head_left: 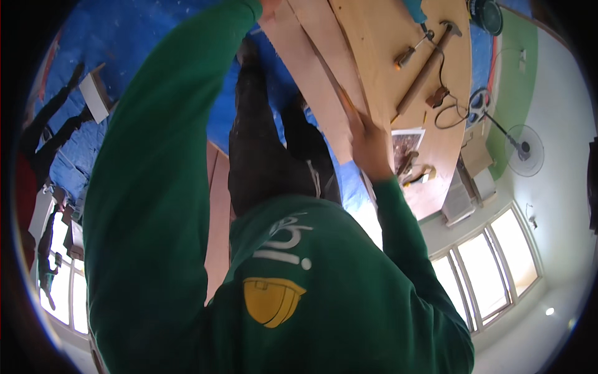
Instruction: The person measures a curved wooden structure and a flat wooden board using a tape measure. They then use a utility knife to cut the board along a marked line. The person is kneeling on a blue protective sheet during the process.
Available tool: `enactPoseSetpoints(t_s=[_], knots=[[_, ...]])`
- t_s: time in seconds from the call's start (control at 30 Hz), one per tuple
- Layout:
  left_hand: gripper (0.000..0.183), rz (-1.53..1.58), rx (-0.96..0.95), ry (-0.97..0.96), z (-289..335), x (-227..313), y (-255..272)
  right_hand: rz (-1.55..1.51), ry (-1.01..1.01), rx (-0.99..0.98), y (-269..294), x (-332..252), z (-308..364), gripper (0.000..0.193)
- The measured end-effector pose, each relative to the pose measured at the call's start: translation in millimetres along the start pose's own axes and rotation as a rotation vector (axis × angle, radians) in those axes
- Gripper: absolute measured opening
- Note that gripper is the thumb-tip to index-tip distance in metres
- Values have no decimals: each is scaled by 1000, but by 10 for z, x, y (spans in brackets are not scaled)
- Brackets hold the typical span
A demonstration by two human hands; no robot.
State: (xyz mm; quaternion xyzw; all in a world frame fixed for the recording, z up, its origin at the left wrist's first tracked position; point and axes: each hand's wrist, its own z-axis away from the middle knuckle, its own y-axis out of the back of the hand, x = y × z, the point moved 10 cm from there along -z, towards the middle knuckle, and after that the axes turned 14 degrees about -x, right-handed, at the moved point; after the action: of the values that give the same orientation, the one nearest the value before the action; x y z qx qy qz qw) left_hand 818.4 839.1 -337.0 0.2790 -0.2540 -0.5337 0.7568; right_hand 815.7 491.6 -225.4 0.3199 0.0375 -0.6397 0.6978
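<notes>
My right hand (pixel 370 148) is closed at the edge of a long plywood strip (pixel 333 43), with a thin orange-brown stick that looks like a pencil (pixel 347 101) pointing away from its fingers. Beside that strip lies a second thin plywood piece (pixel 299 68), with a dark narrow gap between the two. At the top edge of the picture my left hand (pixel 269 7) is by the far end of this second piece. Only a small part of it shows, and its fingers are cut off.
On the wooden worktable (pixel 380 37) lie a hammer (pixel 430 68), a screwdriver (pixel 405 57), a corded tool (pixel 416 11), a printed sheet (pixel 406 142) and a yellow-and-dark tool (pixel 418 176). A standing fan (pixel 523 149) is beyond. Blue sheeting (pixel 168 37) covers the floor; another person (pixel 37 143) stands left.
</notes>
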Motion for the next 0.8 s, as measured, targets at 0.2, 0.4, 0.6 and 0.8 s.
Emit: enactPoseSetpoints(t_s=[0.2,0.4,0.6,0.8], knots=[[117,20,5,-50,-68,21,17,-7,-171,-59,311,224,1624,38],[114,62,12,-67,-99,121,-17,6,165,45,-99,-455,-1126,40],[88,92,275,57,-225,77,-224,75,207,57,-158,-622,-1159,42],[111,23,151,-91,150,752,-180,248,140,102,-123,-671,-1398,44]])
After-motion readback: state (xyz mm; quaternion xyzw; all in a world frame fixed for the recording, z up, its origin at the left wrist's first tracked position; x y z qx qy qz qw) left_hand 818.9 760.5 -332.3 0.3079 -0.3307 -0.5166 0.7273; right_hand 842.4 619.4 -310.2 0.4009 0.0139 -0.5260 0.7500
